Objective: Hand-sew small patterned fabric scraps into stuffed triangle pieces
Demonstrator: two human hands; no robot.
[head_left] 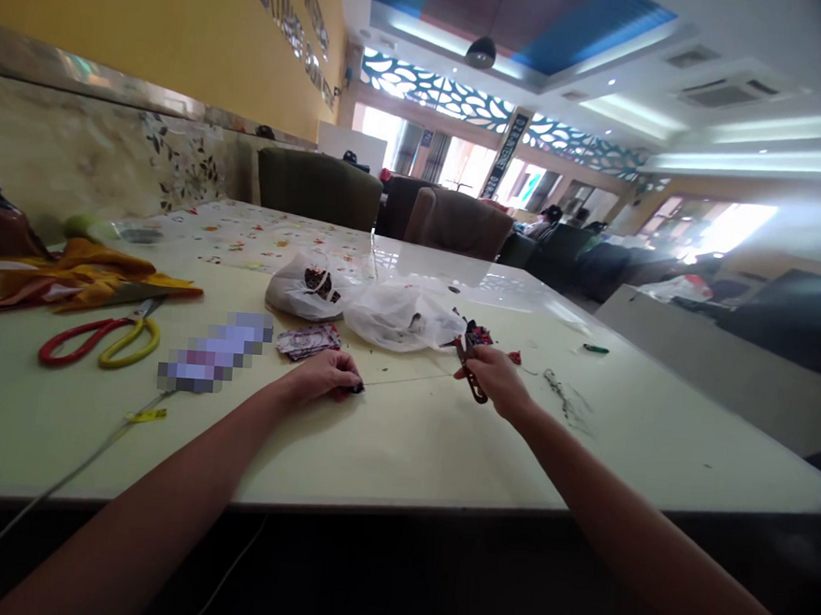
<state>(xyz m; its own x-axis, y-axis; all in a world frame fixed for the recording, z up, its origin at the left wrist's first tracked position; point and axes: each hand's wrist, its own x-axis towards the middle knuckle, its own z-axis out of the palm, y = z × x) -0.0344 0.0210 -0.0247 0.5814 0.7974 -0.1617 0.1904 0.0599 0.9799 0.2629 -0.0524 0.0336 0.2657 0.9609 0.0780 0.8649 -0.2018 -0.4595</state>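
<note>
My left hand (325,376) is closed, pinching a small dark scrap of cloth (357,388) with a bit of red on it, low over the table. A thin thread (405,380) runs from that scrap across to my right hand (495,379). Closed in the right hand is a pair of brown thread snips (474,379), blades towards the white plastic bag (402,316). Whether the blades grip the thread cannot be made out. A dark patterned cloth piece (479,335) lies just beyond the right hand. Folded patterned fabric (310,340) rests beside my left hand.
Scissors (120,339) with red and yellow handles lie at the left, near an orange cloth (82,277). A blurred-out flat item (217,352) has a cable (102,445) trailing from it. Thread clippings (564,401) and a green pen-like object (595,349) lie at right.
</note>
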